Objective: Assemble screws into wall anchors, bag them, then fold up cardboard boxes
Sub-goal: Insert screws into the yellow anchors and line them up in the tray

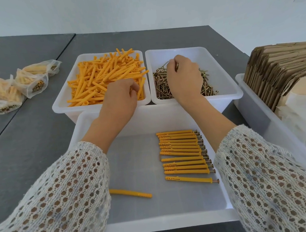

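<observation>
L hand (121,94) sits over the near edge of the anchor bin (60,106), fingers curled down into the orange wall anchors (104,77); looks like it's picking one, but can't tell if one is actually pinched. R hand (183,76) is in the screw bin (227,91), fingers bent into the screws (161,88), prob. pinching something at the fingertips, not clear what. Finished anchor+screw sets (184,156) lie in a row on the right side of the front tray (159,222); one loose anchor (131,193) lies near its left-front part. Risks: screws are tangled, so a pull could lift extras and drop them on the tabletop (29,147); sleeves (62,191) hang low over the tray and could snag or sweep the row. Room: bins touch each other and the tray's far rim, little gap. Box of flat cardboard (276,72) crowds the right edge, filled bags (31,81) at far left; tray's middle is free for laying down.
</observation>
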Demonstrator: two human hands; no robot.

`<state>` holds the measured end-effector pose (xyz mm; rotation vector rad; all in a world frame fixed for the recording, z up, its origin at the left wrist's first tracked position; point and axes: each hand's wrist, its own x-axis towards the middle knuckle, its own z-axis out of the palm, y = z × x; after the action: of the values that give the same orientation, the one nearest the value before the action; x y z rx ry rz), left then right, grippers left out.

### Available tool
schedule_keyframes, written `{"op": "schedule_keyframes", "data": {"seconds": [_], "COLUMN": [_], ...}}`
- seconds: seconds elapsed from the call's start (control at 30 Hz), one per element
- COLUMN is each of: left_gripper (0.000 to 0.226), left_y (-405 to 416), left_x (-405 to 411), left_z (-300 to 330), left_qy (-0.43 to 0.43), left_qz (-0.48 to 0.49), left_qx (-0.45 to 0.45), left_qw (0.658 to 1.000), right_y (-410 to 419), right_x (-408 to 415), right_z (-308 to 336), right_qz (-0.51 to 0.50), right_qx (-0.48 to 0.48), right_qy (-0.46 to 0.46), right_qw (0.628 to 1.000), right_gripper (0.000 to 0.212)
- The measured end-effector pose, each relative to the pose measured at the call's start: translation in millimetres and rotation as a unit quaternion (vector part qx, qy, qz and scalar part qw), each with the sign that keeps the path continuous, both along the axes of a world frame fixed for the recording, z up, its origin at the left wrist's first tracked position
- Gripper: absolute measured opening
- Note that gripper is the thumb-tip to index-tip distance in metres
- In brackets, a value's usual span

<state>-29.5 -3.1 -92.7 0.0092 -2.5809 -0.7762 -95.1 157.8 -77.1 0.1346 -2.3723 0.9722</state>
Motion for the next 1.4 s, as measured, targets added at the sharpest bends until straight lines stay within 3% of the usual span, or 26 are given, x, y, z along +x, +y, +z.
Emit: {"op": "schedule_keyframes", "data": {"seconds": [0.17, 0.27, 0.37, 0.53, 0.7, 0.8, 0.93, 1.1, 1.23, 1.4], "left_gripper": [0.017, 0.017, 0.014, 0.001, 0.022, 0.022, 0.015, 0.023, 0.027, 0.028], "left_y": [3, 8, 14, 20, 22, 24, 31, 30, 23, 19], "left_x": [1, 2, 2, 2, 3, 8, 14, 16, 13, 12], "left_z": [3, 8, 11, 12, 10, 11, 12, 6, 3, 4], "left_qy": [0.024, 0.052, 0.07, 0.072, 0.062, 0.113, 0.159, 0.156, 0.12, 0.111], "left_qz": [-0.013, -0.017, -0.017, -0.037, -0.08, -0.119, -0.138, -0.122, -0.057, -0.052], "left_qx": [0.076, 0.197, 0.255, 0.25, 0.249, 0.271, 0.217, 0.004, -0.037, -0.02], "left_qw": [0.997, 0.979, 0.964, 0.965, 0.963, 0.948, 0.953, 0.98, 0.99, 0.992], "right_y": [-7, -6, -3, -3, -14, -19, -22, -22, -22, -25], "right_x": [5, 4, 3, 4, 6, 10, 16, 21, 22, 24], "right_z": [5, 10, 13, 14, 9, 10, 16, 20, 20, 20], "right_qz": [0.073, 0.109, 0.112, 0.099, 0.075, 0.088, 0.124, 0.169, 0.195, 0.238], "right_qx": [-0.122, -0.278, -0.364, -0.385, -0.367, -0.339, -0.37, -0.414, -0.413, -0.413], "right_qy": [-0.026, -0.093, -0.098, -0.08, -0.095, -0.071, -0.072, -0.079, -0.115, -0.189], "right_qw": [0.99, 0.95, 0.919, 0.914, 0.922, 0.934, 0.918, 0.891, 0.882, 0.859], "right_gripper": [0.022, 0.019, 0.026, 0.026, 0.007, 0.021, 0.039, 0.046, 0.047, 0.04]}}
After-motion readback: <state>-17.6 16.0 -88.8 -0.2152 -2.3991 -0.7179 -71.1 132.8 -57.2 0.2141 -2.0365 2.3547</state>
